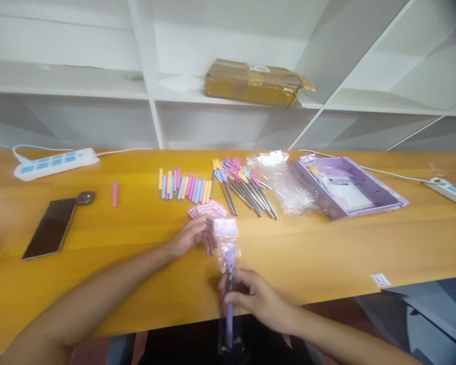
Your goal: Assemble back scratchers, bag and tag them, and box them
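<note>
A purple back scratcher (230, 256) with a metal rod is inside a clear plastic bag (221, 324) with a pale header card (225, 227). My right hand (251, 294) is closed around its shaft through the bag, at the table's front edge. At the left edge of the header, my left hand (195, 235) pinches the bag, its other fingers loosely curled; motion blurs the contact. Just beyond lie pink printed cards (209, 208). Behind them is a pile of back scratchers (247, 187) with coloured claw heads. Several coloured handle tubes (186, 186) lie in a row to the left.
Clear plastic bags (291, 190) lie beside a purple box (365, 205) holding some pieces. A lone pink tube (115, 193), a phone (50, 228), a dark mouse-like object (85, 197) and a power strip (57, 165) are left. Another strip (452, 190) is right. A taped parcel (253, 83) sits on the shelf.
</note>
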Demonstrator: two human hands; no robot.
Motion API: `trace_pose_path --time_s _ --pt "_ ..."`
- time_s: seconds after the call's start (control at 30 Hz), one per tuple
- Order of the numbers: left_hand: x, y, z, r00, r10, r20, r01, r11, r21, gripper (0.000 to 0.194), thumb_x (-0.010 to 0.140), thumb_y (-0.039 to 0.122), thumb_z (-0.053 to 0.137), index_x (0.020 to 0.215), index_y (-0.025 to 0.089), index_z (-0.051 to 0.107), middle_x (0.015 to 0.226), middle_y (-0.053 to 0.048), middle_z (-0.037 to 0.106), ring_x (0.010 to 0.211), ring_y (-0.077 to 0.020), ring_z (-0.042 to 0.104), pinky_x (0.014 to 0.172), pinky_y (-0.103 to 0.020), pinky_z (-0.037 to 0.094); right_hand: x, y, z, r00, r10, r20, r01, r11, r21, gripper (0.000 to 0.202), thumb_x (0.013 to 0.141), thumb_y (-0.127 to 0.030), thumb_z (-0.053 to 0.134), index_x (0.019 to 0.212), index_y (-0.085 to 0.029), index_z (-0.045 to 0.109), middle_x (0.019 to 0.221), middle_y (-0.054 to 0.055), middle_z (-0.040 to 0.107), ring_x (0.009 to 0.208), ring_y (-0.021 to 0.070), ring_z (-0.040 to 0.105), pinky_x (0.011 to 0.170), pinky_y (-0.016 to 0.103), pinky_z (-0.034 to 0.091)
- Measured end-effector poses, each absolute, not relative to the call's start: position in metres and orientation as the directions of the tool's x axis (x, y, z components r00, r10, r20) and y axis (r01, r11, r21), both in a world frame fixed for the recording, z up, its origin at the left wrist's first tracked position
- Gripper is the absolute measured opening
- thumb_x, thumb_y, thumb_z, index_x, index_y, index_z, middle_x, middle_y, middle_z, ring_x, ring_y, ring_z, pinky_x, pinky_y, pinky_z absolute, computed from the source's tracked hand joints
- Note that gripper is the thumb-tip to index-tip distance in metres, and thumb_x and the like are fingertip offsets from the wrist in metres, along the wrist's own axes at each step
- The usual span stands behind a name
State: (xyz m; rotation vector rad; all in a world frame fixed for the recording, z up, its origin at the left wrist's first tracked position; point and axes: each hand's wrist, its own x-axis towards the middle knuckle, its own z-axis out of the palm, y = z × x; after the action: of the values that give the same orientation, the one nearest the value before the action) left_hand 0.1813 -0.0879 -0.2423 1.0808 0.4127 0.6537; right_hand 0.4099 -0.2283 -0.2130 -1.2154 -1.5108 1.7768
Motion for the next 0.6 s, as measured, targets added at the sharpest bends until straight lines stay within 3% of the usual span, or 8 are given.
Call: trace_pose_path --time_s 0.07,0.17,0.2,0.27,0.33,0.4,0.5,0.6 --pt "0.183 -0.085 -0.246 0.785 0.619 0.025 -0.313 0.361 0.878 0.053 0.098 0.068 0.061 0.116 0.018 0.058 0.085 -0.010 0.079 0.060 -0.0223 0.076 0.053 -0.029 0.058 0.440 -0.200 -0.201 -0.316 0.932 -0.178 0.164 -0.131 -0.978 0.045 0.086 -0.062 0.084 0.098 -0.019 0.076 0.096 0.007 0.075 0.092 0.0230 0.071 0.090 0.038 0.060" --pt "0.183 -0.083 -0.246 0.796 0.605 0.023 -0.298 0.358 0.885 0.053 0.097 0.068 0.062 0.115 0.018 0.056 0.083 -0.011 0.080 0.059 -0.0232 0.077 0.051 -0.028 0.059 0.516 -0.134 -0.158 0.109 0.992 0.057 0.307 0.021 -0.952 0.039 0.081 -0.056 0.088 0.095 -0.021 0.077 0.107 0.010 0.077 0.099 0.0252 0.071 0.093 0.041 0.059" --pt "0.183 -0.083 -0.245 0.799 0.601 0.021 -0.289 0.353 0.890 0.053 0.097 0.068 0.062 0.115 0.018 0.056 0.083 -0.011 0.079 0.059 -0.0235 0.077 0.051 -0.028 0.059 0.545 -0.112 -0.141 0.288 0.943 0.166 0.406 0.037 -0.913 0.033 0.083 -0.050 0.086 0.093 -0.020 0.077 0.109 0.011 0.077 0.099 0.0239 0.071 0.092 0.039 0.058" --pt "0.183 -0.083 -0.243 0.803 0.596 0.014 -0.271 0.344 0.899 0.052 0.098 0.066 0.061 0.116 0.017 0.056 0.083 -0.011 0.079 0.058 -0.0235 0.076 0.051 -0.029 0.059 0.603 -0.073 -0.109 0.475 0.818 0.324 0.593 -0.026 -0.805 0.025 0.088 -0.036 0.083 0.101 -0.015 0.079 0.119 0.017 0.075 0.101 0.0211 0.070 0.093 0.036 0.054" --pt "0.182 -0.084 -0.242 0.802 0.597 -0.001 -0.253 0.342 0.905 0.051 0.099 0.065 0.060 0.117 0.017 0.056 0.083 -0.010 0.079 0.058 -0.0232 0.076 0.052 -0.029 0.058 0.653 -0.044 -0.091 0.609 0.675 0.417 0.679 -0.171 -0.714 0.039 0.089 -0.027 0.083 0.124 -0.010 0.078 0.116 0.021 0.075 0.093 0.0178 0.068 0.089 0.034 0.050" --pt "0.182 -0.085 -0.241 0.801 0.598 -0.014 -0.240 0.343 0.908 0.050 0.099 0.064 0.061 0.118 0.017 0.056 0.084 -0.010 0.079 0.059 -0.0230 0.076 0.052 -0.028 0.058 0.690 -0.023 -0.092 0.677 0.576 0.458 0.718 -0.379 -0.585 0.052 0.085 -0.018 0.086 0.135 -0.012 0.074 0.104 0.017 0.076 0.083 0.0162 0.063 0.089 0.036 0.045" --pt "0.182 -0.085 -0.242 0.806 0.592 -0.019 -0.231 0.345 0.910 0.049 0.100 0.063 0.060 0.118 0.018 0.055 0.084 -0.010 0.079 0.059 -0.0228 0.077 0.051 -0.027 0.057 0.721 -0.006 -0.126 0.639 0.644 0.421 0.768 -0.501 -0.400 0.053 0.087 -0.013 0.080 0.139 -0.010 0.072 0.085 0.012 0.071 0.067 0.0158 0.047 0.080 0.037 0.038" --pt "0.182 -0.085 -0.243 0.811 0.584 -0.026 -0.218 0.343 0.914 0.048 0.101 0.063 0.059 0.119 0.018 0.055 0.084 -0.010 0.078 0.060 -0.0224 0.076 0.052 -0.027 0.057 0.731 -0.003 -0.172 0.534 0.734 0.419 0.845 -0.446 -0.296 0.029 0.086 -0.016 0.077 0.114 -0.008 0.080 0.073 0.010 0.064 0.060 0.0151 0.031 0.071 0.037 0.033"
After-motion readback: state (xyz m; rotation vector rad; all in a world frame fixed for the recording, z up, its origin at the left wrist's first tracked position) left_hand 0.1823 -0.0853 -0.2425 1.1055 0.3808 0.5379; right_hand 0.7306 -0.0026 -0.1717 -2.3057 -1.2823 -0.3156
